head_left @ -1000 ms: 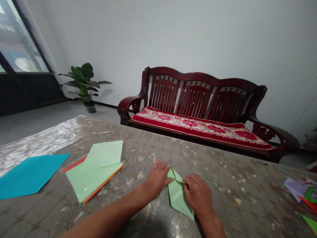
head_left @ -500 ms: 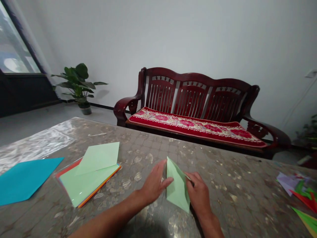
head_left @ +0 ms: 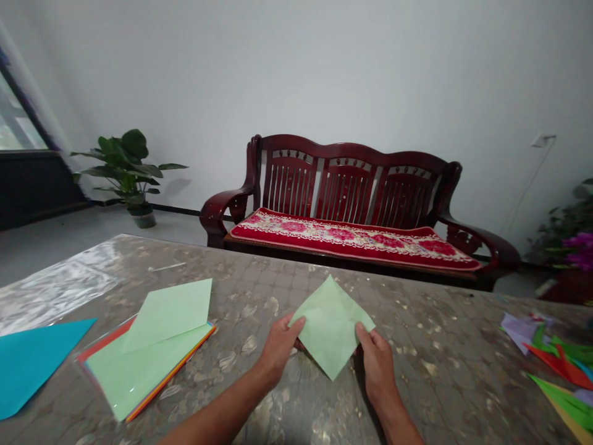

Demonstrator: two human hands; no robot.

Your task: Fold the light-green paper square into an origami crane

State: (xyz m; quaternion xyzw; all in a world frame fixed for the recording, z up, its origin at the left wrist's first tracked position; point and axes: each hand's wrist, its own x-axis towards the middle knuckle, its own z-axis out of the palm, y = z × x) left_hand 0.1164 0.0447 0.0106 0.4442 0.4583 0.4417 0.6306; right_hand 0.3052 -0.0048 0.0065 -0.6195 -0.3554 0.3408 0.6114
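Note:
A pale green square sheet of origami paper (head_left: 330, 327) is spread out in a diamond pose, with faint creases across it. My left hand (head_left: 278, 346) pinches its left corner, thumb on top and fingers underneath. At the opposite corner my right hand (head_left: 377, 358) grips the sheet the same way. The paper appears lifted slightly off the patterned table (head_left: 259, 395). Left of my hands lies a stack of coloured paper (head_left: 152, 364), its upper sheets pale green, with a loose pale green sheet (head_left: 173, 309) resting on it.
Blue paper (head_left: 37, 358) lies at the far left. Folded coloured paper pieces (head_left: 556, 355) are heaped at the right edge. A thin white stick (head_left: 167, 267) lies near the table's far side. Beyond stand a wooden bench (head_left: 343, 185) and a potted plant (head_left: 132, 170).
The green sheet was partly folded between my hands and is now opened out flat into a diamond. My hands have shifted to its left and right corners. The view has turned slightly right.

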